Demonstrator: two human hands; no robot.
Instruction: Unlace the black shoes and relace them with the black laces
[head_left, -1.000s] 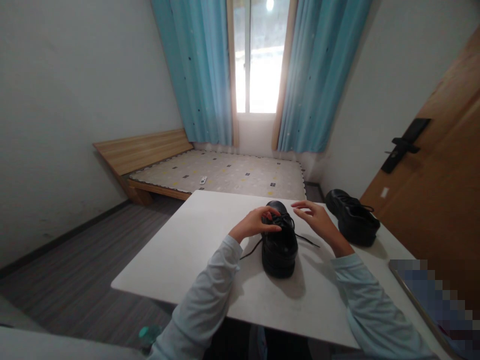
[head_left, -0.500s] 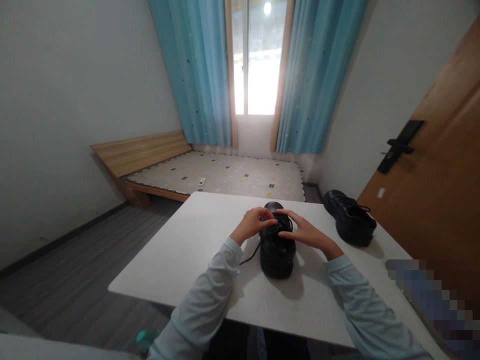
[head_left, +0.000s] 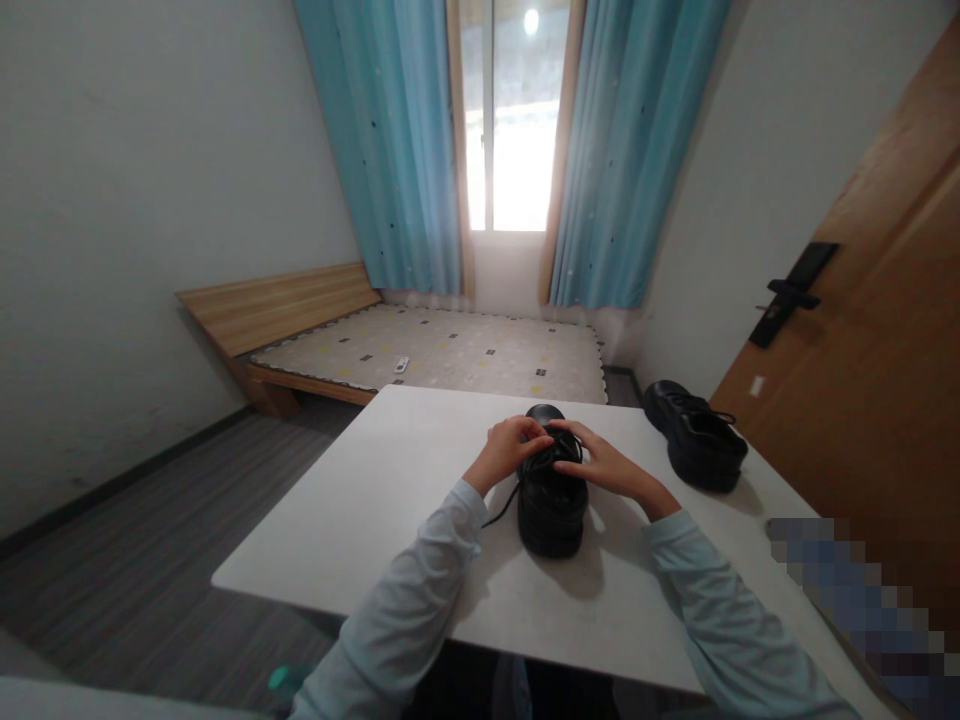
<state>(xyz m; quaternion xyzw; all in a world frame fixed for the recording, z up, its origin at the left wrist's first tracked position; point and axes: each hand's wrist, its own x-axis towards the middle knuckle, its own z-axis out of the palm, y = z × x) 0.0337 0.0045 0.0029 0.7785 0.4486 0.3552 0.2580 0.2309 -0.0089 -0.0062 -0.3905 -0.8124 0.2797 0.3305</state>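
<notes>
A black lace-up shoe [head_left: 553, 515] stands on the white table with its heel toward me. My left hand [head_left: 510, 450] is closed in a pinch on the black shoelace [head_left: 551, 450] at the front of the shoe's opening. From the other side my right hand [head_left: 600, 460] grips at the laces, its index finger above and its thumb lower, near the tongue. Exactly how the lace runs between the fingers is partly hidden. One loose lace end hangs down on the shoe's left side toward the tabletop.
To the right, a second black shoe [head_left: 697, 437] rests on the white table [head_left: 337, 510] near its edge. Beyond the table is a bed [head_left: 450, 340] with a small white remote [head_left: 402, 365] on it. A wooden door [head_left: 840, 370] stands at the right.
The whole view has shifted very slightly. Both hands keep nearly the same place at the shoe's laces.
</notes>
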